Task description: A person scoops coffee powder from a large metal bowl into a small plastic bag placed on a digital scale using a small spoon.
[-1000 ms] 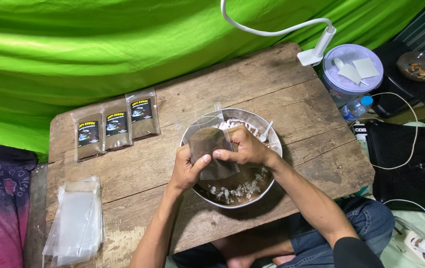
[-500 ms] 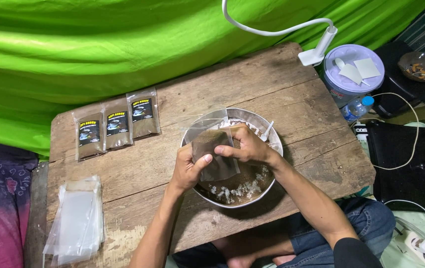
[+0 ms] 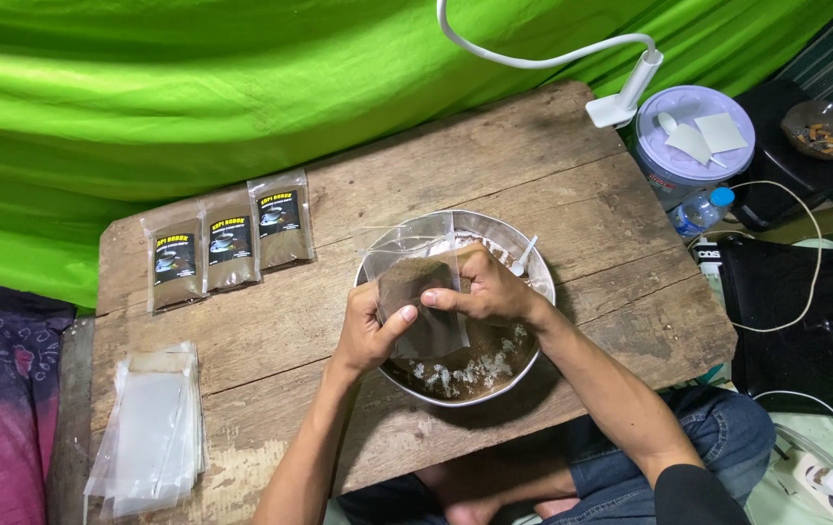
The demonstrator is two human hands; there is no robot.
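Green cloth hangs behind an old wooden table [image 3: 572, 194]. Over the metal bowl [image 3: 531, 274], the left hand [image 3: 366, 331] and right hand [image 3: 489, 290] both pinch a small clear bag [image 3: 418, 292] of brown powder (so spills land inside). Three filled packets [image 3: 230, 251] lie left of the bowl.

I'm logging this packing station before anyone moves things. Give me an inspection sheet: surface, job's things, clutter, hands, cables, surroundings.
Surface: worn wooden table, bare planks, chipped pale patch at the front left edge.
Job's things: clear pouch partly filled with brown powder, held over a metal bowl of the same powder; spoon handle in the bowl.
Clutter: three filled packets in a row; stack of empty bags.
Hands: left hand and right hand both grip the pouch.
Cables: white cable across a black bag at right.
Surroundings: green cloth, lamp, lidded tub, bottle.
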